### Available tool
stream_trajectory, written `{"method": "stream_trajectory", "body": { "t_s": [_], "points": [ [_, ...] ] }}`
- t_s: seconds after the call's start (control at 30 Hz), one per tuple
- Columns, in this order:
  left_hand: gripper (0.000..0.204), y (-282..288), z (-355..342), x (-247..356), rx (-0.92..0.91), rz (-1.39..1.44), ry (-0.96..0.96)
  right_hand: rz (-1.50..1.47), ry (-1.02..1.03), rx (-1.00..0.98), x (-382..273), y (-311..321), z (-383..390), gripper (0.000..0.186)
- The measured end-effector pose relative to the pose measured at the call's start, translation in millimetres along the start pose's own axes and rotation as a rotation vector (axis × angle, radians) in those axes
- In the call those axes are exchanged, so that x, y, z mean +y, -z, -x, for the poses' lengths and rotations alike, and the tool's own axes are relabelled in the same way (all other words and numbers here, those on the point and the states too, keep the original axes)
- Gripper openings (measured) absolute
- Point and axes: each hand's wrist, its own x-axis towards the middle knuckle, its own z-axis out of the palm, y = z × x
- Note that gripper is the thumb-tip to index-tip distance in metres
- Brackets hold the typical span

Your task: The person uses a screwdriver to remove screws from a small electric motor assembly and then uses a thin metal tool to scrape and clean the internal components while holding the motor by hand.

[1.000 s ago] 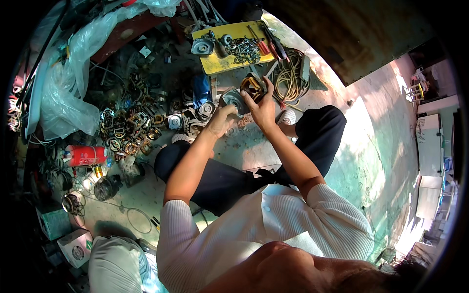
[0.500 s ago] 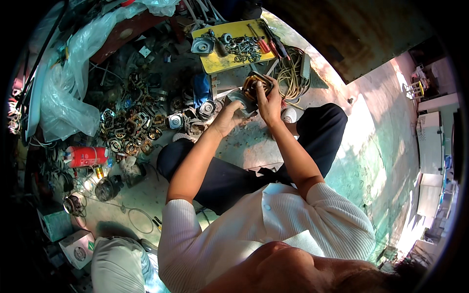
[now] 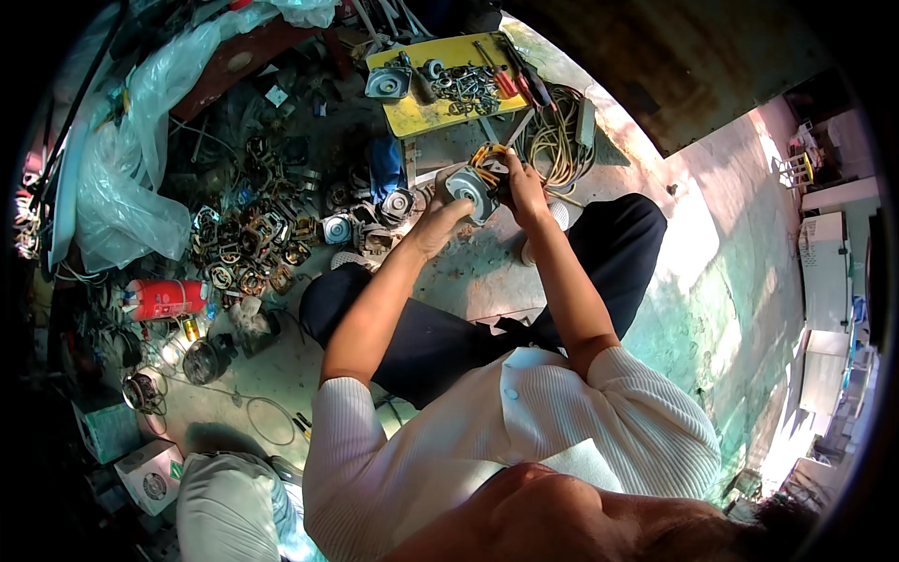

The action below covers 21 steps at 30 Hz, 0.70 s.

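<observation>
I hold a small electric motor point(image 3: 473, 183) out in front of me, its round metal end cover toward the camera and copper windings with yellow-orange wires behind. My left hand point(image 3: 438, 223) grips it from below on the left. My right hand point(image 3: 521, 185) clasps it from the right, over the windings. I sit low with my knees spread, in dark trousers point(image 3: 440, 328).
A low yellow table point(image 3: 412, 112) beyond my hands bears a metal cover, several loose parts and screwdrivers. A coil of cable point(image 3: 557, 140) lies to its right. Many motor parts point(image 3: 272, 234) litter the floor at left, near a red canister point(image 3: 164, 298) and plastic sheeting point(image 3: 131, 197).
Both hands have kept hold of the motor and turned it slightly; its round end cover now faces more toward the camera. My arms have barely shifted.
</observation>
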Motion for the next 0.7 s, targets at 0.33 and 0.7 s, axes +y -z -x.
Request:
{"method": "stream_trajectory", "body": {
  "t_s": [0.33, 0.7],
  "points": [
    [0.072, -11.9, -13.7, -14.6, 0.131, -0.300, -0.107, -0.509, -0.175, -0.088, 78.7, 5.0, -79.8, 0.036],
    [0.074, 14.6, -17.9, -54.0, 0.236, -0.767, -0.216, 0.120, -0.127, 0.288, 110.3, -9.9, -85.2, 0.069]
  ]
}}
